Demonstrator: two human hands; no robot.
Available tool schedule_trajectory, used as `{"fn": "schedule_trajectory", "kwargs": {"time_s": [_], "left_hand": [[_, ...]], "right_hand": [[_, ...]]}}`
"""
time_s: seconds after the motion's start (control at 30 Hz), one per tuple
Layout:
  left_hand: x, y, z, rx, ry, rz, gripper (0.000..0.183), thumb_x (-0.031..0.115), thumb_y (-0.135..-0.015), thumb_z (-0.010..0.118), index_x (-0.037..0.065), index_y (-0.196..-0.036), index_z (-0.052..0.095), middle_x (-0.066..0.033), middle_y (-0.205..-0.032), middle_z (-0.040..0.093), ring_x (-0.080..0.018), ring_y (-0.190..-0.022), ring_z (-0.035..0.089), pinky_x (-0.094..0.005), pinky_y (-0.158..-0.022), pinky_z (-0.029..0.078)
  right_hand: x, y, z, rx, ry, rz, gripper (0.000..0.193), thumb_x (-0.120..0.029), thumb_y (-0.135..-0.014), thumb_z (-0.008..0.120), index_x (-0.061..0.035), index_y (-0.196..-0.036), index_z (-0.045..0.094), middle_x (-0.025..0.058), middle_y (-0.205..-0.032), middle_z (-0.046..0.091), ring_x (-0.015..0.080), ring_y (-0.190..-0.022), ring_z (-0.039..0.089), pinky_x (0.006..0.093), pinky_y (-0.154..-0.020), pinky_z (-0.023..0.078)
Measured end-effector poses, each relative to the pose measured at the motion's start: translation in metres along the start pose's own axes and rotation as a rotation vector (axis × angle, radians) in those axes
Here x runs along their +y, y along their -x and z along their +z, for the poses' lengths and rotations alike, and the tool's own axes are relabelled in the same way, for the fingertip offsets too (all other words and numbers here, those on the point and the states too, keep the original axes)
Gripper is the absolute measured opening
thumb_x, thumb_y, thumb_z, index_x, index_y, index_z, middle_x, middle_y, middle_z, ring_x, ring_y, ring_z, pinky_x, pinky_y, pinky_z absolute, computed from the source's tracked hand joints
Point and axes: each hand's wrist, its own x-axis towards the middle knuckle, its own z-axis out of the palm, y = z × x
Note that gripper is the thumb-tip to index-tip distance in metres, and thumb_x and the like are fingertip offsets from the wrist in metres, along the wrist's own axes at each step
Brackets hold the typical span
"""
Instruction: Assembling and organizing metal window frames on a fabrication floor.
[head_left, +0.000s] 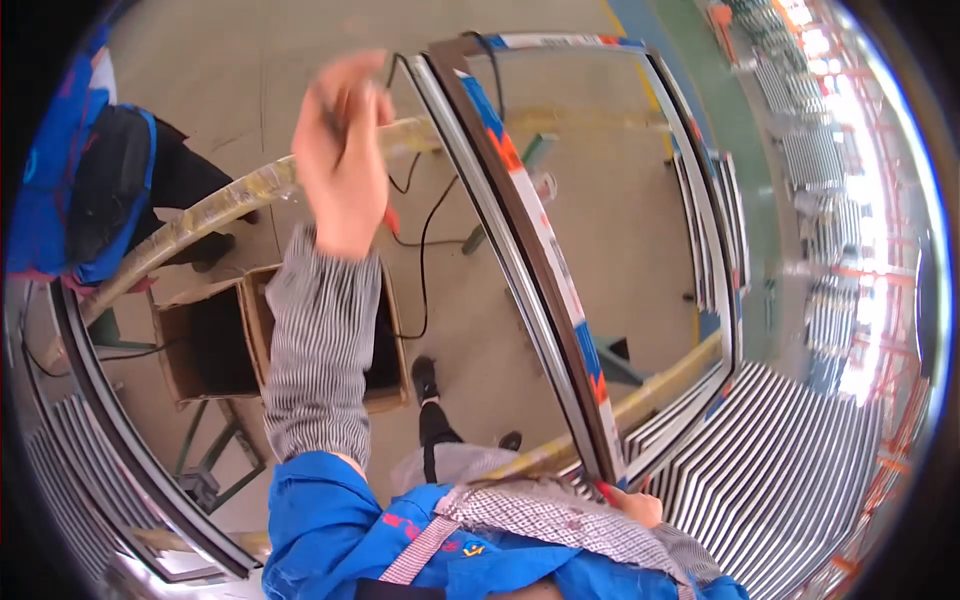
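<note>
My left hand point(345, 160) is raised beside the far left corner of a large window frame point(535, 225), its fingers curled and smeared by motion. Something dark shows against its palm, too blurred to name. The frame has brown and silver profiles with strips of blue, white and orange protective film, and rests on padded bars point(680, 378). Down at the frame's near corner is my right hand point(640, 507), closed, with a bit of red beside its fingers. What it grips is mostly hidden.
A worker in blue point(60, 190) stands at the left. Open cardboard boxes point(205, 345) and a black cable point(425, 260) lie below the bars. Another dark frame point(150, 430) is at the left. Stacked profiles point(770, 470) fill the right. A wrapped bar point(215, 205) crosses the far side.
</note>
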Motion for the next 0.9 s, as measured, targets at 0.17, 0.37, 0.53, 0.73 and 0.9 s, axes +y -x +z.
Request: {"fn": "schedule_trajectory", "kwargs": {"time_s": [0.17, 0.37, 0.53, 0.73, 0.9], "left_hand": [[0.060, 0.185, 0.004, -0.205, 0.002, -0.700, 0.014, 0.009, -0.093, 0.042, 0.002, -0.098, 0.054, 0.0015, -0.067, 0.046, -0.0059, -0.059, 0.041, -0.0187, -0.053, 0.031], [0.116, 0.382, 0.041, -0.508, 0.109, -1.143, 0.013, 0.014, -0.093, 0.045, 0.005, -0.091, 0.054, 0.0015, -0.067, 0.049, -0.0010, -0.052, 0.034, -0.0157, -0.046, 0.025], [0.103, 0.486, 0.078, -0.791, -0.091, -1.164, 0.017, 0.016, -0.090, 0.050, 0.001, -0.085, 0.055, -0.0022, -0.068, 0.055, -0.0089, -0.064, 0.052, -0.0219, -0.063, 0.042], [0.068, 0.589, 0.128, -0.664, -0.657, -0.841, 0.028, 0.026, -0.083, 0.056, 0.000, -0.074, 0.060, -0.0099, -0.062, 0.062, -0.0182, -0.061, 0.058, -0.0323, -0.060, 0.044], [0.050, 0.606, 0.132, -0.484, -0.728, -0.697, 0.031, 0.027, -0.080, 0.058, -0.001, -0.067, 0.061, -0.0098, -0.056, 0.060, -0.0199, -0.055, 0.058, -0.0333, -0.057, 0.044]], "right_hand": [[0.096, 0.042, 0.170, -0.113, -0.099, 0.425, 0.030, -0.026, -0.076, 0.051, -0.0115, -0.102, 0.059, 0.0159, -0.079, 0.064, 0.0338, -0.078, 0.063, 0.0461, -0.067, 0.048], [0.112, 0.037, 0.271, -0.006, -0.607, 0.446, 0.023, -0.021, -0.078, 0.053, -0.0067, -0.096, 0.056, 0.0212, -0.086, 0.061, 0.0371, -0.086, 0.059, 0.0452, -0.076, 0.046], [0.127, 0.022, 0.369, 0.182, -0.954, 0.405, 0.021, -0.011, -0.073, 0.054, -0.0019, -0.092, 0.052, 0.0216, -0.077, 0.060, 0.0344, -0.072, 0.061, 0.0418, -0.064, 0.048], [0.154, 0.047, 0.473, 0.234, -1.242, 0.404, 0.025, -0.012, -0.071, 0.057, -0.0007, -0.093, 0.054, 0.0191, -0.076, 0.059, 0.0312, -0.071, 0.061, 0.0399, -0.066, 0.047], [0.172, 0.050, 0.652, 0.372, -1.471, 0.434, 0.024, -0.013, -0.069, 0.060, -0.0017, -0.090, 0.053, 0.0178, -0.075, 0.058, 0.0316, -0.076, 0.059, 0.0381, -0.068, 0.046]]}}
